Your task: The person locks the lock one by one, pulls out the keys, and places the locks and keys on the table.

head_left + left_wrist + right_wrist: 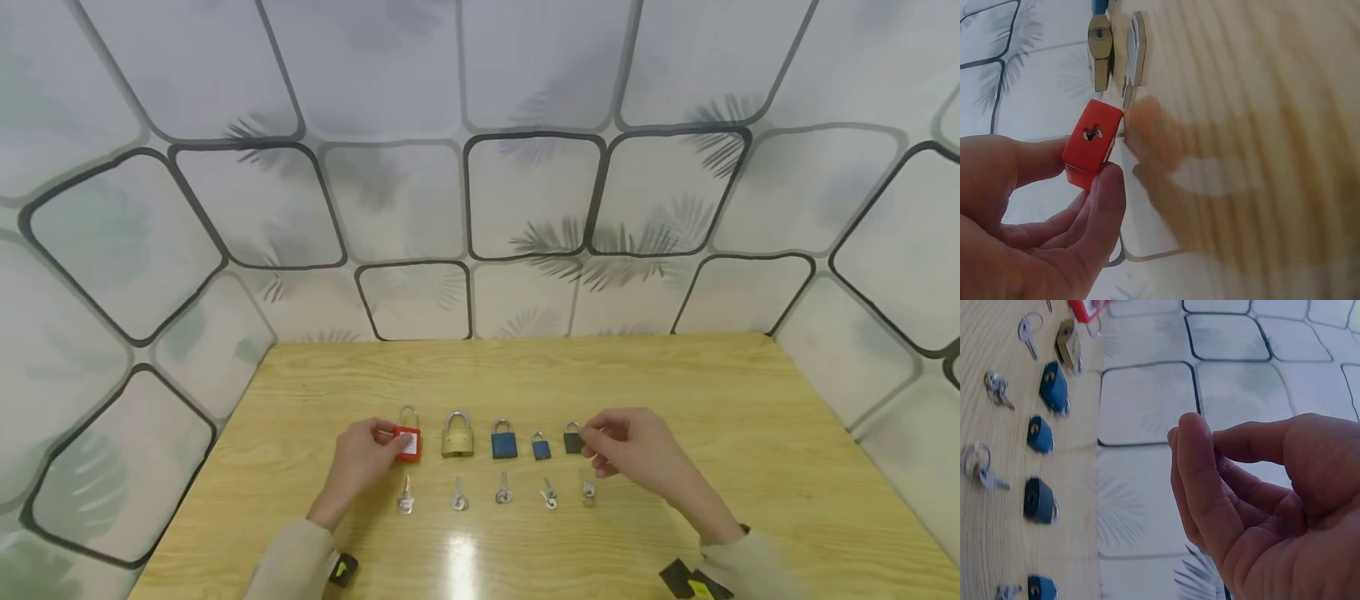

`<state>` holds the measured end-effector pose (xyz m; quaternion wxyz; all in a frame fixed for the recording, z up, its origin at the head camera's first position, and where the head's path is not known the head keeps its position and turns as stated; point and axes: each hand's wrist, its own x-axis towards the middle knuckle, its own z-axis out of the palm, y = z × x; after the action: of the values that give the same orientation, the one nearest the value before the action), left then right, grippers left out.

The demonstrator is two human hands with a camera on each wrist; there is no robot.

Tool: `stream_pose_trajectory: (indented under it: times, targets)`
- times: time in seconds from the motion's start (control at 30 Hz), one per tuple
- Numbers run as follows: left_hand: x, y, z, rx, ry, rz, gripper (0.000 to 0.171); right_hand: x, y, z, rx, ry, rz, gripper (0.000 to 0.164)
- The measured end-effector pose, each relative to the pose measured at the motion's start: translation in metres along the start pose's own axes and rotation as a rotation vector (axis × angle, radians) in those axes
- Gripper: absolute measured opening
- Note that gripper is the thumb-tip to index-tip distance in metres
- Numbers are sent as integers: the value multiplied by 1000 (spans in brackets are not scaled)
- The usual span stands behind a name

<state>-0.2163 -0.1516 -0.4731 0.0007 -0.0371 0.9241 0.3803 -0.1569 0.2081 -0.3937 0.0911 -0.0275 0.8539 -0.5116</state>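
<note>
My left hand (363,457) pinches a red padlock (1092,139) between thumb and fingers, at the left end of a row of padlocks. The padlock has a white label, and its shackle points away from me. Its keyhole faces the left wrist view. My right hand (637,446) is over the right end of the row, loosely curled, with thumb and fingertips together and nothing visible between them. Nearest to it in the head view is a black padlock (573,442). A further blue padlock (1041,588) shows in the right wrist view, hidden behind the right hand in the head view.
Between the hands lie a brass padlock (457,443), a blue padlock (504,445) and a small blue padlock (541,450). Several keys, including a left one (406,503), lie before the row on the wooden table (337,375). Patterned fabric (405,200) rises behind.
</note>
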Motion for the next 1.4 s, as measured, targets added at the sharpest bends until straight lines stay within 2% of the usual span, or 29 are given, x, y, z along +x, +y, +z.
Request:
stream_pose_trajectory:
  times: [0.2,0.47,0.97,1.27,1.4]
  targets:
    - [0,0,2,48,-21,11,28,-11,7,-20,-2,33,-2,21]
    - [-2,1,1,126,-2,82,28,-15,10,-33,4,50,13,28]
    - [0,-9,4,132,-15,140,22,-16,18,-33,27,49,40,28]
    - [-1,-4,1,113,-41,118,26,-15,22,-30,33,39,69,27]
    - [-8,-4,-4,121,-43,115,32,-17,24,-31,38,27,57,27]
